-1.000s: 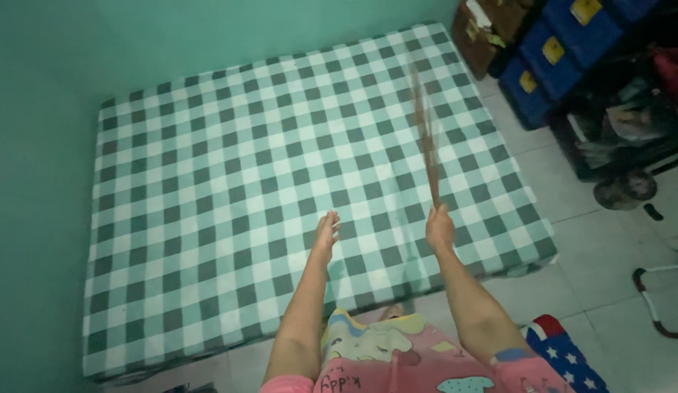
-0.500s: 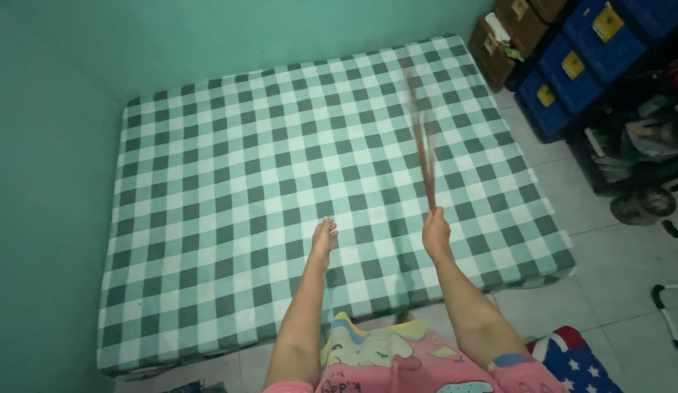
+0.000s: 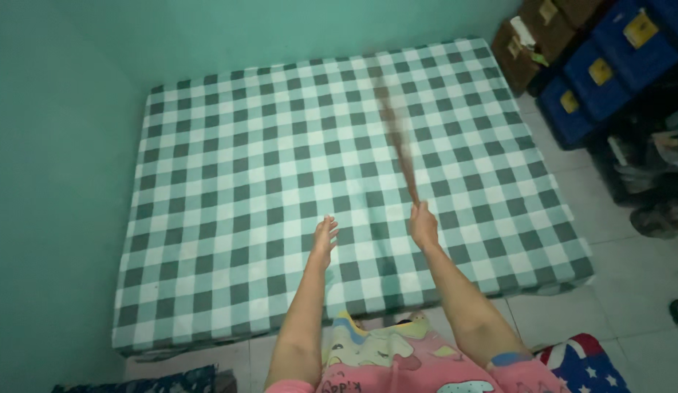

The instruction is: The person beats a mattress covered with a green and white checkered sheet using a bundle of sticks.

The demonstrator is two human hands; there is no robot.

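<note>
Right hand [image 3: 423,225] fist closed around the base of a brown stick broom [image 3: 397,138], blurred, angled up over the green checked mattress [image 3: 230,218]. Left hand [image 3: 324,240] empty, fingers extended flat above the mattress. Blue bins [image 3: 594,73] stand at right.

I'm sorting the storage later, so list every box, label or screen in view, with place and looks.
Blue bins: stacked at the top right beside the mattress, boxy, dark blue.
Yellow labels: one on each blue bin front, small squares.
Brown boxes: top right, behind the blue bins, boxy, with pale tags.
Screens: none in view.
</note>
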